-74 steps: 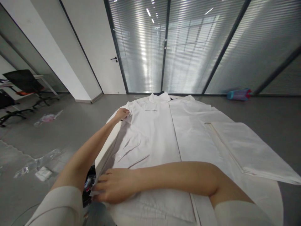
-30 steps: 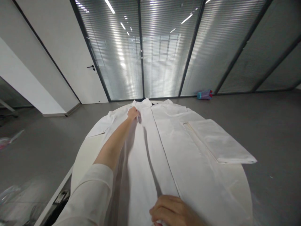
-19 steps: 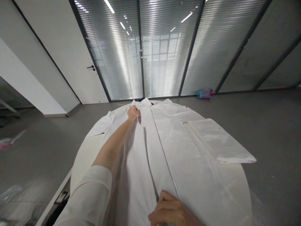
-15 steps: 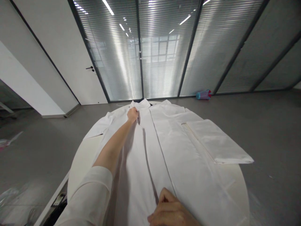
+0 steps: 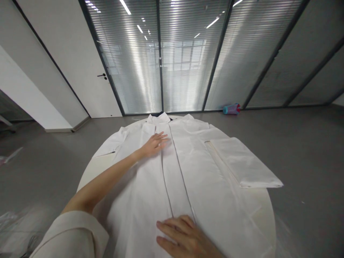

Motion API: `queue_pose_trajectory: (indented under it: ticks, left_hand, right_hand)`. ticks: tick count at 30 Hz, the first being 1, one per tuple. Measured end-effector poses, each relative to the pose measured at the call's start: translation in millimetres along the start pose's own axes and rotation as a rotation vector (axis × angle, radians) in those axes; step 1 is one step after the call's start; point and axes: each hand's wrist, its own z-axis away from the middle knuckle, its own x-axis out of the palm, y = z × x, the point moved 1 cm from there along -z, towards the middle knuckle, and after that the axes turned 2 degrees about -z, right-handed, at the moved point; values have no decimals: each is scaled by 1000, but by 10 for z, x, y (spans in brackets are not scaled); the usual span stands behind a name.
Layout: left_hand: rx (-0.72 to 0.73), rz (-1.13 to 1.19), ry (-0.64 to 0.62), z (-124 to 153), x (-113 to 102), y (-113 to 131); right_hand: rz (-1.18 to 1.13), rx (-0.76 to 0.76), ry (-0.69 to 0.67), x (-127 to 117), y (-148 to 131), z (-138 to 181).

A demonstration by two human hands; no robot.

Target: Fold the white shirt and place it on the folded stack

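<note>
Right hand [image 5: 185, 234] cut off below, white shirt [image 5: 142, 211] likewise, left hand [image 5: 154, 144] blurred

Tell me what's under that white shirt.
A pale, rounded tabletop shows beside the white shirt; a dark sliver peeks out at its collar. Everything else underneath is covered and hidden.

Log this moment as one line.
left hand: open, at white shirt below collar | right hand: open, at shirt's lower front | shirt: spread on table

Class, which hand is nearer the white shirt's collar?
The left hand, over the upper part of the shirt, near its collar; the right hand is far lower, by the picture's bottom edge.
</note>
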Motion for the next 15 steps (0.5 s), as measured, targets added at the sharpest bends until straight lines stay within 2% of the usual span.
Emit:
queue_pose_trajectory:
  ticks: [1,3,5,8,12,15]
  left_hand:
    - [72,3,-84,84,40,73]
    - [101,-20,-200,192,118,167]
    - [88,-53,-239,224,173,205]
    - [84,-70,-241,208,205,192]
    - [58,-36,-220,193,203,149]
    - [-2,35,-91,176,144,294]
  right_hand:
    - [3,-16,1,69,7,18]
    - [-31,-41,-27,226,21,77]
    - [-58,-54,-71,347,32,140]
    - [-86,-58,-96,383,25,186]
    - [-108,-14,-112,257,-24,165]
    - [-133,6,-147,176,-28,142]
